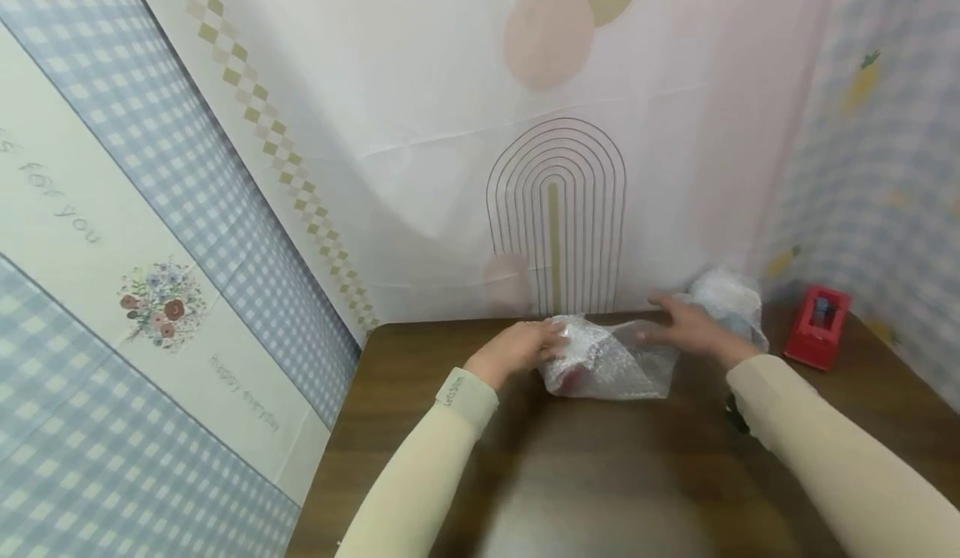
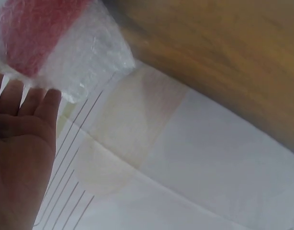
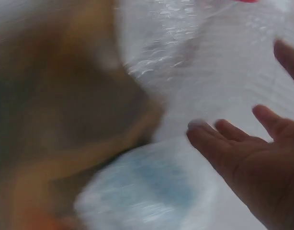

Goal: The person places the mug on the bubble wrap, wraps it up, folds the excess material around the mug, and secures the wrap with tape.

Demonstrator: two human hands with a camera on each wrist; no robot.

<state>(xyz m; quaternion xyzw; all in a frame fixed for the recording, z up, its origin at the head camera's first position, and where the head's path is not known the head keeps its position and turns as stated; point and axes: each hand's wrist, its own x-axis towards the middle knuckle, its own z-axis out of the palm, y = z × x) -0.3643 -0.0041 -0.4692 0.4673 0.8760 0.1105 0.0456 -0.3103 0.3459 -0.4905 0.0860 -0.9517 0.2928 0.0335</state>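
A sheet of clear bubble wrap (image 1: 622, 370) lies on the table around a red thing (image 2: 34, 36), whose kind the wrap hides. My left hand (image 1: 519, 349) touches the wrapped left end, its fingers (image 2: 44, 103) extended against the plastic in the left wrist view; the thumb is hidden there. Over the sheet's loose right part is my right hand (image 1: 693, 330), with fingers spread and nothing gripped. Just beyond it stands a second bubble-wrapped bundle (image 1: 726, 295), bluish inside (image 3: 152, 184). The right wrist view is blurred.
A red tape dispenser (image 1: 819, 324) stands at the back right of the brown wooden table (image 1: 420, 391). Partly behind the right sleeve is a small dark thing (image 1: 737, 414). Printed cloth (image 1: 427, 149) hangs behind the table, and checked cloth (image 1: 900, 174) hangs at the right.
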